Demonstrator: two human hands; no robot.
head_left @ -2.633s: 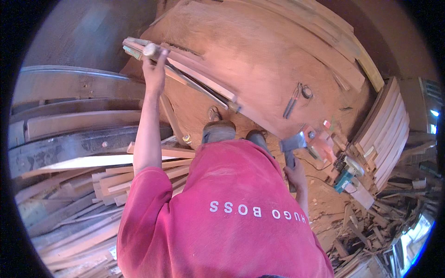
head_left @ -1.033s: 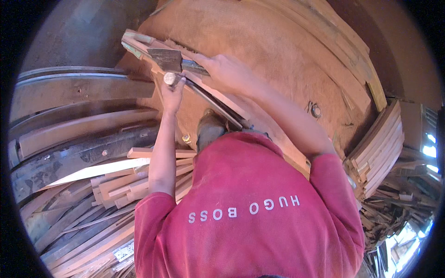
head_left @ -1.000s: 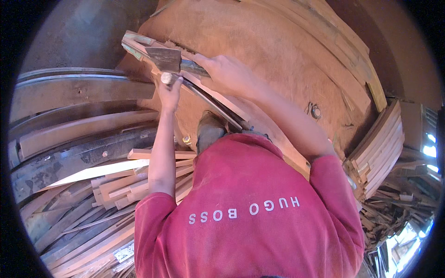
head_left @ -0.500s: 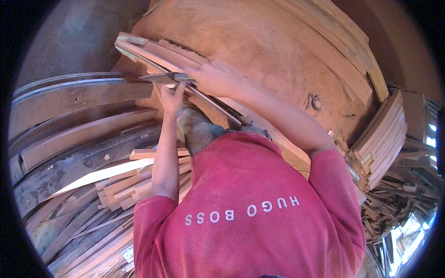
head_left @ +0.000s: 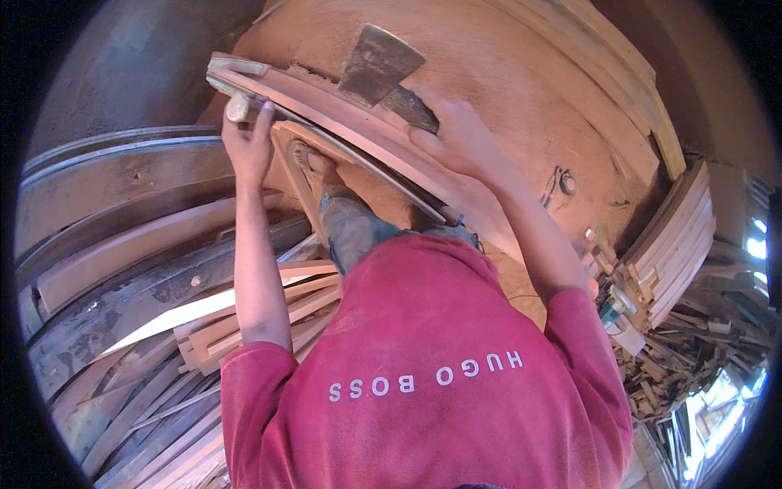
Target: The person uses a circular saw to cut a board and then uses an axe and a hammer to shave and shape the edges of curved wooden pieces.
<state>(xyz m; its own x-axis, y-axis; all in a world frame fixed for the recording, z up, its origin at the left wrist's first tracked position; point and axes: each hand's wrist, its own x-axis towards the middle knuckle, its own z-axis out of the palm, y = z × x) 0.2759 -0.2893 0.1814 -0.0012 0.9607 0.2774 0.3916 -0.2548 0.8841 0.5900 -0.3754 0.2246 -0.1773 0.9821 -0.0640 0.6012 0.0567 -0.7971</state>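
My left hand [head_left: 248, 143] is closed round a short cylindrical piece with a pale round end [head_left: 238, 107], beside the far-left end of long pink-brown boards [head_left: 326, 118]. A long dark metal bar [head_left: 383, 175] runs diagonally along their near side. My right hand [head_left: 456, 134] grips the dark handle of a hatchet-like tool with a broad, flat dark blade [head_left: 379, 61], held over the boards right of my left hand. My foot [head_left: 309, 159] shows just beyond the bar's near side.
Curved-looking stacked planks [head_left: 130, 244] fill the left. Light board bundles [head_left: 668, 236] and scrap wood [head_left: 676, 383] lie right. A power tool [head_left: 615, 306] and small round black item [head_left: 566, 183] rest on the dusty floor [head_left: 489, 49]. Long boards [head_left: 619, 98] line the back.
My right hand came across with the tool to the boards, then rose rightward, lifting the blade. My left hand shifted down-right, then back up-left. My left leg moved forward, showing the foot.
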